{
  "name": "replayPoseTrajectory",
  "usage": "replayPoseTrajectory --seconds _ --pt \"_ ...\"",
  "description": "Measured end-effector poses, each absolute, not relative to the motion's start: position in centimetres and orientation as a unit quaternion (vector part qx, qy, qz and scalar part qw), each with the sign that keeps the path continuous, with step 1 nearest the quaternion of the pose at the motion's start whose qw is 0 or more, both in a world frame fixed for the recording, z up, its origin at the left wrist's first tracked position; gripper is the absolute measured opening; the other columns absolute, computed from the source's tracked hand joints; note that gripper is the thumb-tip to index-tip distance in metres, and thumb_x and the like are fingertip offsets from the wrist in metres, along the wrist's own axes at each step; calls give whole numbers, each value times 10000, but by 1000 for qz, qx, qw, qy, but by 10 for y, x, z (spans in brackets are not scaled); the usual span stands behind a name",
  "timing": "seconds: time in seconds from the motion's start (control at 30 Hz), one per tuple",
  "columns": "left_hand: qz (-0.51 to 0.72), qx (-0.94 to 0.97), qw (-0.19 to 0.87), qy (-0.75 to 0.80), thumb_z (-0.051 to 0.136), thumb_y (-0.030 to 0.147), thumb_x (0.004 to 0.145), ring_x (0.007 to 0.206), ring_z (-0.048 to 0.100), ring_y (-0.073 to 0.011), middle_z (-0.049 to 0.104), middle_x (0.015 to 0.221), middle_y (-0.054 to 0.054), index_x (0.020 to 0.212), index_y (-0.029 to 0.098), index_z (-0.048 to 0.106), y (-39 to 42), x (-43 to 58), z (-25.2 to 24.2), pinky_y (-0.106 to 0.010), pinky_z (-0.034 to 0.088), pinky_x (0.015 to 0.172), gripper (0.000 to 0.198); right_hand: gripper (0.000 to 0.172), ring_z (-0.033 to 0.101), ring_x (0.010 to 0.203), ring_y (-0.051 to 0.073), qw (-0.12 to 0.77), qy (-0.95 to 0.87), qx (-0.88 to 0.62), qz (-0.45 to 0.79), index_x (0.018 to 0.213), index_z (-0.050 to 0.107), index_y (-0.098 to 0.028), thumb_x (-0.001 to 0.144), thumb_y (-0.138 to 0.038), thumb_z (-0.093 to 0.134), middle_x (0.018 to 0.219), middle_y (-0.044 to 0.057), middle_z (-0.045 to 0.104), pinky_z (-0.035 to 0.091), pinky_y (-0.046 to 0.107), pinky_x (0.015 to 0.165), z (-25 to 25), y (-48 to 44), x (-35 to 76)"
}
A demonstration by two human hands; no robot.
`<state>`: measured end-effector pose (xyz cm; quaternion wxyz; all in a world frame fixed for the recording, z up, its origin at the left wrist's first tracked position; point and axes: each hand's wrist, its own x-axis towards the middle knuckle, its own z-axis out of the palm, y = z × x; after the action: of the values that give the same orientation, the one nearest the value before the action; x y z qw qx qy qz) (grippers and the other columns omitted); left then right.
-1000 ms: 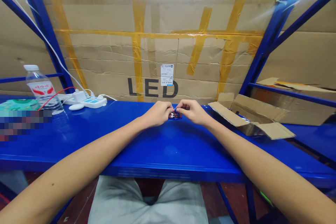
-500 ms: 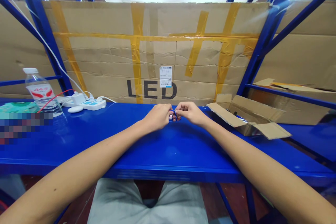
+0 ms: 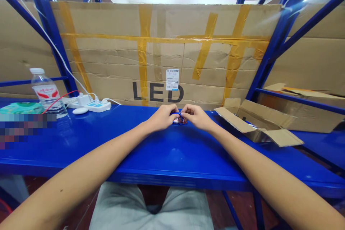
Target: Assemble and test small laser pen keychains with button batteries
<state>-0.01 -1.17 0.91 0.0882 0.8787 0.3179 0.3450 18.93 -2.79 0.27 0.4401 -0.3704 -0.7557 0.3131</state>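
Note:
Both hands meet near the middle of the blue table [image 3: 172, 158], just in front of the big cardboard sheet. Between them is a small shiny blue and reddish-brown item [image 3: 179, 119] that looks like a foil packet; its exact kind is too small to make out. My left hand [image 3: 164, 116] is closed, pinching its left side with thumb and fingers. My right hand [image 3: 196, 116] is closed as well, thumb and forefinger pinching the upper right edge. Part of the item is hidden behind the fingers.
An open cardboard box [image 3: 256, 122] with something inside stands right. On the left are a water bottle [image 3: 48, 93], a white power strip [image 3: 98, 105] with cables, a white oval object [image 3: 80, 110] and a green packet [image 3: 23, 108]. A taped cardboard sheet [image 3: 113, 61] marked LED stands behind.
The fingers have shifted a little on the small packet, and more of its shiny face shows between the hands. The whole view has swung slightly.

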Motion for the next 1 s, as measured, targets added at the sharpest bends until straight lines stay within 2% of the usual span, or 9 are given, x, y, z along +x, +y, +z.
replayPoseTrajectory --seconds 0.07,0.17,0.27,0.4,0.5,0.57,0.67,0.8,1.0 --pt "331 881 101 322 550 223 857 833 627 -179 706 902 -44 893 165 632 -12 0 11 -277 425 711 106 144 568 595 141 436 -763 -368 302 732 534 -181 778 -291 614 633 1 617 459 288 590 3 -28 190" --pt "283 893 107 333 426 268 931 863 621 -189 697 933 -69 903 152 636 -11 -2 13 -293 433 751 242 123 552 591 136 428 -779 -372 268 726 547 -178 783 -274 600 635 0 615 436 280 582 3 -29 191" --pt "247 900 94 347 355 257 950 786 605 -184 681 842 -72 836 142 635 -9 -3 14 -289 420 702 324 104 547 595 136 425 -789 -375 236 732 566 -175 789 -259 589 634 0 615 424 276 578 2 -29 190" --pt "254 893 135 346 442 236 906 701 594 -162 676 751 -49 779 142 635 -8 -3 13 -263 398 639 250 100 578 614 147 424 -787 -372 250 736 582 -172 784 -258 602 653 13 640 450 286 594 0 -29 190" --pt "274 875 186 353 508 237 870 641 593 -142 684 706 -37 758 139 639 -12 -2 14 -245 396 596 198 112 603 610 151 432 -771 -362 298 714 580 -173 773 -258 620 655 26 667 479 295 605 2 -30 189" --pt "298 867 182 355 545 228 847 651 605 -142 698 712 -38 751 139 645 -16 0 15 -240 402 591 166 136 615 596 154 436 -758 -354 330 696 576 -173 761 -271 642 639 34 677 492 301 602 3 -31 188" --pt "330 867 145 343 551 187 842 686 628 -145 720 753 -43 749 145 648 -22 1 16 -240 421 608 141 196 638 589 168 440 -737 -345 379 681 575 -167 734 -315 692 632 50 690 509 312 594 5 -32 188" --pt "344 885 39 311 513 132 859 717 630 -160 712 793 -58 778 151 631 -24 2 12 -261 442 643 144 274 657 577 178 456 -698 -334 440 685 589 -153 683 -366 762 638 68 701 515 307 572 3 -29 189" --pt "334 895 -75 286 457 138 907 776 618 -198 670 822 -87 842 142 587 -17 1 5 -315 467 706 145 307 663 577 177 475 -642 -318 511 685 603 -145 612 -351 818 643 68 701 516 301 565 1 -26 188"
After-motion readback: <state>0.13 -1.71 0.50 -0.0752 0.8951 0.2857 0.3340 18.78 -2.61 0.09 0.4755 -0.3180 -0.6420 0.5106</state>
